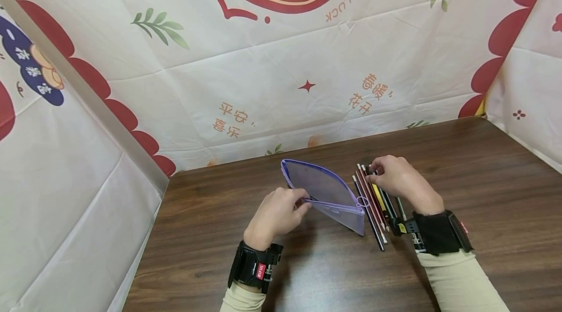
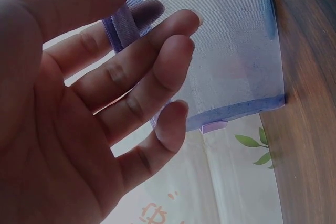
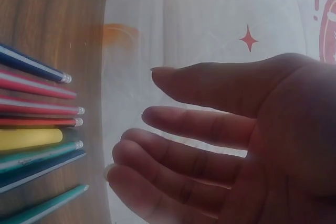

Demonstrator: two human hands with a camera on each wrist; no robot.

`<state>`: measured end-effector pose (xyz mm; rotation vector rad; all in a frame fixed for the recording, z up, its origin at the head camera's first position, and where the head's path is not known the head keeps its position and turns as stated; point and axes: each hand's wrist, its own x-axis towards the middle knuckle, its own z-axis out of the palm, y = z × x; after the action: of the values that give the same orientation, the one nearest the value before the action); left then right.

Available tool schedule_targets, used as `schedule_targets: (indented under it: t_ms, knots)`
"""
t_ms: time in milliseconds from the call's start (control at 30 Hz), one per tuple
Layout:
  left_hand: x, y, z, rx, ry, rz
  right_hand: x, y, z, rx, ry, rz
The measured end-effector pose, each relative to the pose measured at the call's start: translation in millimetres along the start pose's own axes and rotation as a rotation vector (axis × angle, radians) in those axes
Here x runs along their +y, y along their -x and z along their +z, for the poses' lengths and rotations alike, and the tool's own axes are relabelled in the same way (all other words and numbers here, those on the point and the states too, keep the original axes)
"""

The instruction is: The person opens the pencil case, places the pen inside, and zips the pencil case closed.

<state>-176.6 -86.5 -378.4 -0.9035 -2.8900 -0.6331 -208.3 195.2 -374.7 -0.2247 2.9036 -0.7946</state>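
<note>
My left hand (image 1: 278,212) pinches the purple zipped edge of a mesh pouch (image 1: 325,183) between thumb and index finger. Its mouth gapes towards the back, and a small ring pull (image 1: 362,202) hangs at its right end. The left wrist view shows the other fingers lying along the mesh (image 2: 226,51), where a dark slim thing (image 2: 269,9) shows near one edge. To the right lies a row of several pencils (image 1: 374,202). Over their far ends hovers my right hand (image 1: 404,180), fingers loosely bent with nothing between them. A thick yellow pen (image 3: 31,139) lies among the pencils.
The brown wood-grain table (image 1: 197,234) ends at the back against a white printed cloth (image 1: 281,83). Another cloth-covered side (image 1: 66,180) stands at the left, and a further cloth panel (image 1: 527,83) hangs at the right.
</note>
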Motion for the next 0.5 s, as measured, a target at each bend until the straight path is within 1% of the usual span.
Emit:
schedule_targets:
  t_ms: [167,367,500]
  knots:
    - [-0.4,0.1,0.1,0.001,-0.001,0.002,2.7,0.1,2.0,-0.01,0.006,0.027]
    - [0.2,0.2,-0.6,0.0,-0.004,0.007,5.7,0.2,2.2,-0.047,0.019,0.054]
    - [0.7,-0.1,-1.0,-0.001,-0.006,0.007,8.8,-0.3,2.7,-0.049,0.022,0.08]
